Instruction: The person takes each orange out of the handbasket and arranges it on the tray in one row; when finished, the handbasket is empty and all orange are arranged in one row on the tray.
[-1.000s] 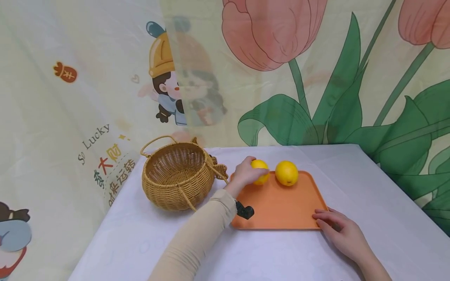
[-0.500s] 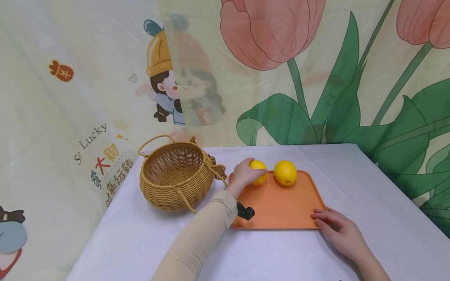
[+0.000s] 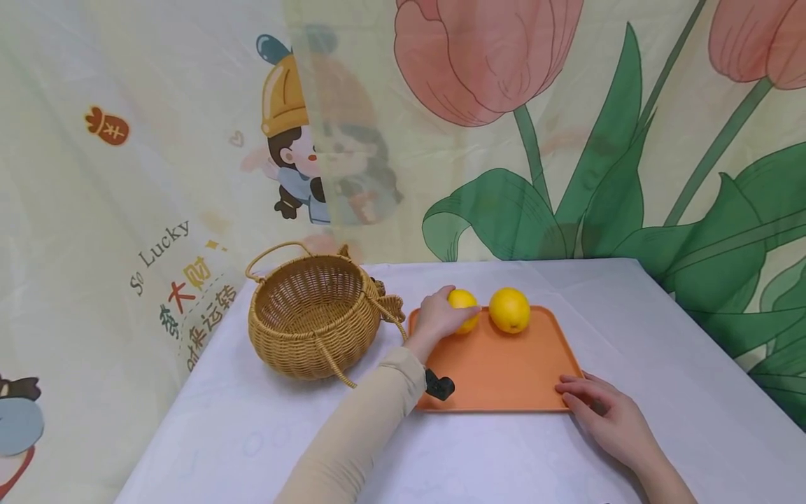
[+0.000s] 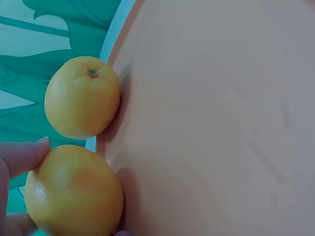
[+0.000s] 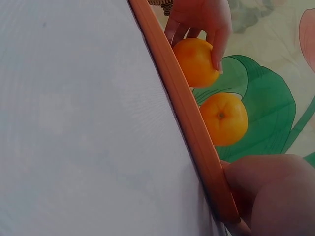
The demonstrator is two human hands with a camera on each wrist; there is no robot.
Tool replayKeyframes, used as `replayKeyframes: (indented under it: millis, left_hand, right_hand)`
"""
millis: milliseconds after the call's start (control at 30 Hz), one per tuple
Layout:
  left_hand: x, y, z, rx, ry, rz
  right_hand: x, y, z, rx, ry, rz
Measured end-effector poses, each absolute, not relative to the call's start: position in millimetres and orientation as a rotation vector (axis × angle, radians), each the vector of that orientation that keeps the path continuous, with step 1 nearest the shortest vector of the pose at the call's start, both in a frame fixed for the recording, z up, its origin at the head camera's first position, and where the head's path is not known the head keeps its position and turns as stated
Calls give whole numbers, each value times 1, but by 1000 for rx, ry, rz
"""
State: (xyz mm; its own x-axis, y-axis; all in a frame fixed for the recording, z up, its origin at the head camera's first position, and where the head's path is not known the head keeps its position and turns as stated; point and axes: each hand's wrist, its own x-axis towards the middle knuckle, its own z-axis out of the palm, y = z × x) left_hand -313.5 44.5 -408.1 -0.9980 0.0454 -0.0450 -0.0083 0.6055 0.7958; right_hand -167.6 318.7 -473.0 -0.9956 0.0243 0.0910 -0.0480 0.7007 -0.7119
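Two oranges sit at the back of an orange tray point(image 3: 504, 371) on the table. My left hand point(image 3: 437, 315) grips the left orange point(image 3: 464, 301), thumb on its near right side and fingers round its back. The left wrist view shows a fingertip point(image 4: 34, 150) against that fruit's skin. Just right of it lies the second orange point(image 3: 509, 310), untouched, its stem mark facing me. At the tray's front right corner rests my right hand point(image 3: 607, 416), its fingers relaxed over the rim. From the right wrist, the tray's front edge point(image 5: 187, 123) runs up to this hand.
A woven wicker basket point(image 3: 308, 353) with handles stands left of the tray, nothing visible inside it. White cloth point(image 3: 252, 434) covers the table. Behind hangs a printed curtain point(image 3: 371, 105) with tulips and cartoon figures. A black wrist mount point(image 3: 439, 385) on the left arm overhangs the tray.
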Motion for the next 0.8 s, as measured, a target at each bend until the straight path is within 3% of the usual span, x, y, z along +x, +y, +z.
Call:
replayKeyframes:
  millis: [800]
  left_hand:
    - [-313,46,-408,29,2740,1381]
  right_hand:
    - [-167,319,-473,-8,-2828,1181]
